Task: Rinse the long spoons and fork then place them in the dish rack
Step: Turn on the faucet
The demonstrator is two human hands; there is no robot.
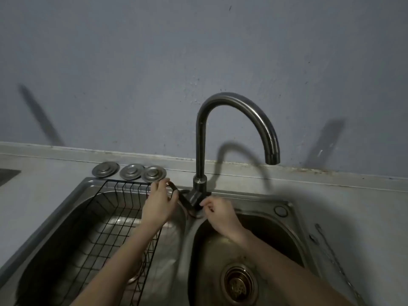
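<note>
1. Head view, only one on offer: double stainless steel sink [287, 206] with a curved dark metal tap [220, 111] standing between the two basins, spout over the right basin, no water running that can be made out.
2. Black wire dish rack [110, 228] sitting in the left basin, looking empty apart from something round and blurry low down.
3. Left hand [157, 206] at the rack's far right corner, fingers curled onto a dark lever [176, 191] sticking out left from the tap base.
4. Right hand [220, 215] just right of the tap base, thumb and finger pinched together, on what, can't tell.
5. Long spoons and fork: nowhere clearly visible. Thin metal rod-like thing [331, 255] lying lengthwise on the right-hand drainer, nearer the right hand, too blurry to call.
6. Probably just getting the water going, rinsing not started.
</note>
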